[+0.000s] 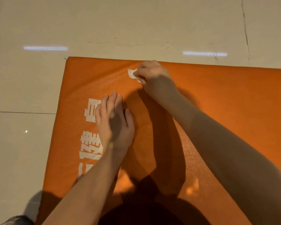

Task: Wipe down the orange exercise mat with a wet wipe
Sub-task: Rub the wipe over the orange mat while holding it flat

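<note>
Your right hand (pixel 150 75) grips the wipe (pixel 133 73) on the mat (pixel 217 98), upper centre; your left hand (pixel 114 120) presses flat, fingers straight.

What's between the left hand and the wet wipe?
Only bare orange mat, seen in the head view. The left hand lies flat on it; the right hand grips the wet wipe.

We see bare orange mat (pixel 225 98) free on the right; our left hand (pixel 114 122) lies flat, blocking the near left.
</note>
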A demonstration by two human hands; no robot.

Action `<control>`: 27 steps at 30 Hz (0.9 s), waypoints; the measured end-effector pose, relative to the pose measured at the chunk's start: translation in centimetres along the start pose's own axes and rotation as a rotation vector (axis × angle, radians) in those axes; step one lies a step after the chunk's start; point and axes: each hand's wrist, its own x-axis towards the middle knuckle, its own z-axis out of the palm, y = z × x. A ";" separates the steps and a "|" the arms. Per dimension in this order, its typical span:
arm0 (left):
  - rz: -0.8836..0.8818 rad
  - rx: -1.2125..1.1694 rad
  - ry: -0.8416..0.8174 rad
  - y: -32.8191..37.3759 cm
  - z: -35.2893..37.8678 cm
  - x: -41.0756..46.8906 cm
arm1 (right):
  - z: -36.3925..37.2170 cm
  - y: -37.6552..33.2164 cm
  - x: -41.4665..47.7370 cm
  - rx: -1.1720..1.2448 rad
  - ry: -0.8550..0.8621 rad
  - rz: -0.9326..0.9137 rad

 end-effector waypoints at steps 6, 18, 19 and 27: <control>-0.009 -0.021 -0.004 0.1 -0.1 0.0 | -1.4 2.1 -1.7 -0.134 0.141 0.467; -0.003 -0.067 -0.010 0.0 0.0 -0.1 | -1.4 0.7 -6.4 -0.137 0.225 0.450; 0.000 -0.069 -0.009 0.0 0.0 -0.1 | -1.1 -0.7 -6.6 -0.112 0.167 0.417; 0.011 -0.043 -0.063 -0.1 -0.4 0.0 | -1.5 -0.4 -9.3 -0.129 0.154 0.376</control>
